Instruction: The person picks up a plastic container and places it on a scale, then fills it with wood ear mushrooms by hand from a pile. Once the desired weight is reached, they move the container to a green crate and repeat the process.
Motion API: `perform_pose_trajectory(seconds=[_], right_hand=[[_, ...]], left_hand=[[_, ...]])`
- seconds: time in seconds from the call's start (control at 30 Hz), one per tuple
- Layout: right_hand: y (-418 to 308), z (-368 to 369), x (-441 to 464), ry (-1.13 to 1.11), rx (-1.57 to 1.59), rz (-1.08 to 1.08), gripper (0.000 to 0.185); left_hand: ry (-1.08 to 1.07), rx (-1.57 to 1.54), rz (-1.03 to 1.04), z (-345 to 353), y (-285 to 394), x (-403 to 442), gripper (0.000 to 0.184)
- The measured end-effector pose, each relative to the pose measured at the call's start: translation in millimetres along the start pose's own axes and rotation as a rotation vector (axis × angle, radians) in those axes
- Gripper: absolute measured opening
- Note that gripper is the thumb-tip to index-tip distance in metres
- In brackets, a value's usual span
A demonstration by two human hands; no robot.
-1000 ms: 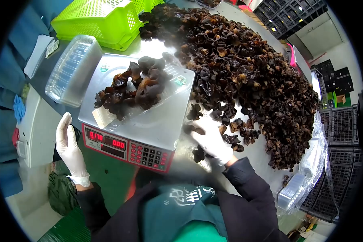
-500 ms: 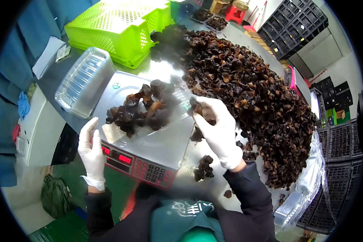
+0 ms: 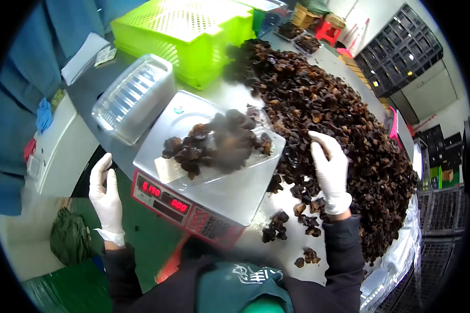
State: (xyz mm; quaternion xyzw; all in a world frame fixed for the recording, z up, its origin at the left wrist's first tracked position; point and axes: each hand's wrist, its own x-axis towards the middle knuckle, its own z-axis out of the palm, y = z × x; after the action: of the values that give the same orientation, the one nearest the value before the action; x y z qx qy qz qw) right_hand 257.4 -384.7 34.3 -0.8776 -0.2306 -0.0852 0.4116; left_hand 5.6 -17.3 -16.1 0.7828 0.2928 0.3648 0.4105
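My white-gloved left hand (image 3: 105, 190) hangs left of the scale, fingers slightly curled, thumb apart, nothing in it. My gloved right hand (image 3: 331, 169) is at the near edge of a large pile of dark wood ear mushrooms (image 3: 313, 99), thumb and forefinger apart, with nothing visible between them. Between the hands stands a digital scale (image 3: 201, 195) with a metal plate; its red digits seem to read 0.190 and 0.00. On the plate a clear plastic tray (image 3: 258, 152) carries a clump of mushrooms (image 3: 190, 151), partly blurred.
Left of the scale lie nested clear trays (image 3: 136, 99). A green perforated crate (image 3: 193, 47) stands behind. Loose mushrooms (image 3: 277, 227) are scattered on the metal table (image 3: 284, 261). Black crates (image 3: 397, 52) are stacked at the far right, near a red stool (image 3: 328, 31).
My right hand has moved from the tray's edge rightward to the pile; the mushroom it held has left it. The tray's heap looks larger. The view has shifted, and my left hand remains beside the scale.
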Motion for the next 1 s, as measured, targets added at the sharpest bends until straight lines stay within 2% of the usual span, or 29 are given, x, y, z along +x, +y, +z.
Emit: perform_pose_trajectory(seconds=[0.23, 0.27, 0.4, 0.43, 0.5, 0.57, 0.63, 0.77, 0.83, 0.93, 1.0], right_hand=[[39.6, -12.4, 24.4, -0.118, 0.052, 0.093, 0.022], [41.6, -7.5, 27.9, -0.146, 0.083, 0.160, 0.024], [19.7, 19.4, 39.0, -0.280, 0.119, 0.122, 0.027], [18.9, 28.3, 41.6, -0.341, 0.176, 0.195, 0.026], [2.6, 40.2, 43.7, -0.510, 0.217, 0.173, 0.023], [0.9, 53.7, 38.4, -0.513, 0.292, 0.294, 0.019], [7.4, 60.0, 37.9, -0.508, 0.277, 0.205, 0.015], [-1.0, 58.4, 39.0, -0.535, 0.317, 0.314, 0.012], [0.9, 60.3, 45.2, -0.538, 0.466, 0.375, 0.013], [-3.5, 72.0, 70.9, -0.472, 0.374, 0.257, 0.013], [-7.7, 83.6, 100.7, -0.459, 0.406, 0.287, 0.013]], left_hand=[[0.100, 0.100, 0.012, -38.0, 21.0, 10.3, 0.030], [0.063, 0.107, -0.026, -38.1, 25.9, 8.0, 0.032], [-0.093, 0.044, -0.167, -7.0, 29.2, -6.4, 0.033], [-0.151, 0.043, -0.210, 4.1, 30.1, -11.4, 0.033], [-0.326, 0.089, -0.248, 23.9, 35.7, -18.6, 0.033], [-0.476, 0.134, -0.240, 40.5, 38.8, -22.6, 0.041], [-0.555, 0.198, -0.280, 49.3, 46.8, -18.4, 0.046], [-0.450, 0.074, -0.253, 68.3, 30.7, -11.1, 0.029], [-0.441, 0.023, -0.273, 72.5, 23.1, 5.0, 0.027], [-0.406, -0.019, -0.268, 82.2, 19.5, 45.5, 0.022], [-0.448, -0.072, -0.304, 88.4, 28.3, 86.5, 0.017]])
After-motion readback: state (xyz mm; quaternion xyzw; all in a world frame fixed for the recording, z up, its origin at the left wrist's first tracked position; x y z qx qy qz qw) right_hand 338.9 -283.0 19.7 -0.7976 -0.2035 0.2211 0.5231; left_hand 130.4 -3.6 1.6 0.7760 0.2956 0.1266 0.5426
